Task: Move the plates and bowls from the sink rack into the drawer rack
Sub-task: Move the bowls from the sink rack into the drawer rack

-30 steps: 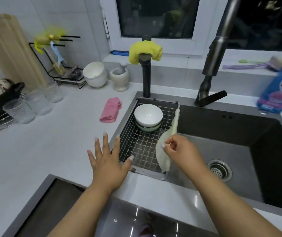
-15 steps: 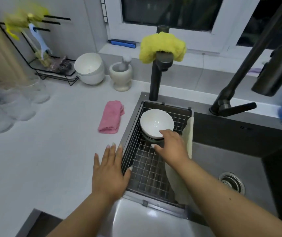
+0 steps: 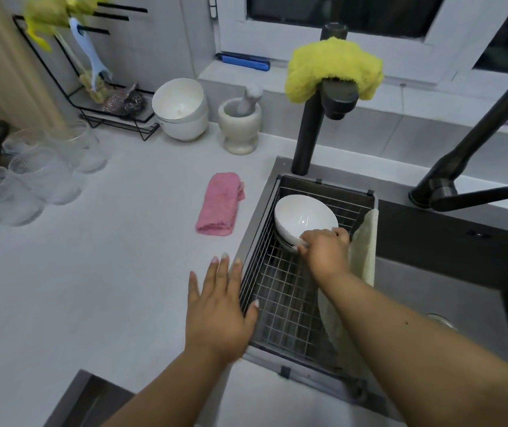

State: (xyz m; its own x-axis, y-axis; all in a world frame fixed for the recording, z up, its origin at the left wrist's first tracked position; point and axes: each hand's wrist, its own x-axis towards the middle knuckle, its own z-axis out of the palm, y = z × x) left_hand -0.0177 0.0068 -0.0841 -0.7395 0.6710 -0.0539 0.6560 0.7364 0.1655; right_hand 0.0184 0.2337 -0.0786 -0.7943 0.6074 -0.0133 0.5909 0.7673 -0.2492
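My right hand [image 3: 325, 252] is down in the sink rack [image 3: 289, 306], its fingers curled over the near rim of the top white bowl [image 3: 303, 218] and gripping it. That bowl sits in a stack at the far end of the rack, with at least one more bowl rim showing just under it; I cannot tell how many lie beneath. Just right of my right wrist, a pale plate [image 3: 362, 263] leans on edge against the rack's right side, partly hidden behind my forearm.

My left hand [image 3: 219, 312] is spread flat, fingers straight and a little apart, holding nothing. It lies over the white counter [image 3: 92, 272] at the rack's left edge, with the thumb tip reaching onto the rack's rim. Whether the palm actually presses on the counter I cannot tell.

Beyond my left hand, a folded pink cloth [image 3: 220, 204] lies on the counter just beside the sink. Farther out past it stand a stone mortar with a pestle [image 3: 240, 124] and a large white bowl [image 3: 182, 109], and far to the left are several clear glasses [image 3: 31, 183]. Beyond my right hand rises a dark tap post [image 3: 308, 131] with a yellow cloth [image 3: 334, 67] draped over its spout.
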